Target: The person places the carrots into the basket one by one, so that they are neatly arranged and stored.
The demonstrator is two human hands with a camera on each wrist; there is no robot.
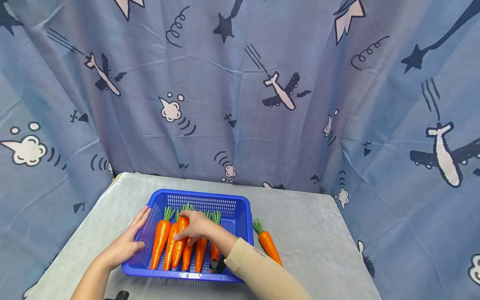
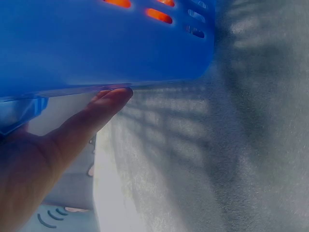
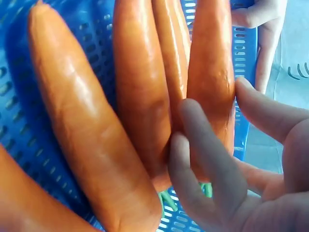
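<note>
A blue plastic basket (image 1: 210, 194) stands on the table with several orange carrots lying in it, green tops toward the back. My right hand (image 1: 202, 225) reaches in from the right and grips one carrot (image 3: 212, 58) in the left part of the row, thumb on one side and fingers on the other. At the basket's left wall, my left hand (image 1: 121, 248) holds on with its thumb at the rim and its fingers outside. The left wrist view has one finger (image 2: 113, 99) against the blue wall. The right palm hides parts of the carrots beneath it.
One more carrot (image 1: 269, 246) lies on the table just right of the basket. The pale grey table (image 1: 300, 225) ends at a blue printed curtain (image 1: 225, 104) behind. A black wrist device (image 1: 217, 266) overlaps the basket's front right area.
</note>
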